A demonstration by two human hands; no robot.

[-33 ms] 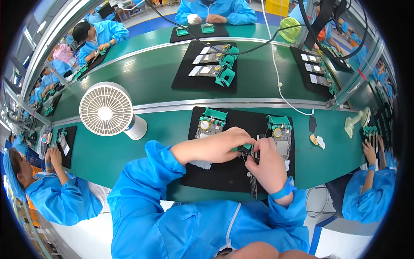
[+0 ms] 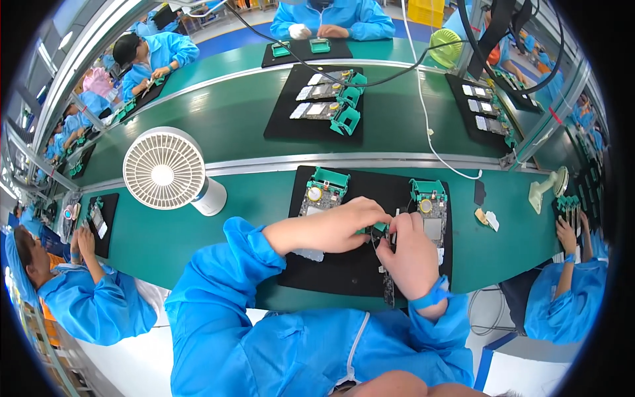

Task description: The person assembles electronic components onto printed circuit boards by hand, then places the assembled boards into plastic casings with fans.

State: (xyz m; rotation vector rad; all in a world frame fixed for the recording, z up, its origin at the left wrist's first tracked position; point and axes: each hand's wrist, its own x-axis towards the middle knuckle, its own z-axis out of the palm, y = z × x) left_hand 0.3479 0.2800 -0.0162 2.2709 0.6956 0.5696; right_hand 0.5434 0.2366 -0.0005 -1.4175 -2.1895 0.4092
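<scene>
Above a black mat (image 2: 331,278), both hands meet on a circuit board (image 2: 389,288) stood on edge, with a green plastic part (image 2: 378,231) at its far end. My left hand (image 2: 354,228) is closed, its fingertips pinching at the green part. My right hand (image 2: 411,255) is curled from the other side, thumb and fingers closed on the board's upper end. The fingers hide much of the board there. A second board with a green frame (image 2: 329,182) lies partly under my left forearm. Right of my right hand lies a third such board (image 2: 433,221).
A white fan (image 2: 164,172) stands left of the mat. Scraps (image 2: 487,218) and a small black piece (image 2: 479,192) lie to the right. Beyond the metal rail, a mat with several boards (image 2: 324,106) rests on the green surface. Cables hang overhead; co-workers sit around.
</scene>
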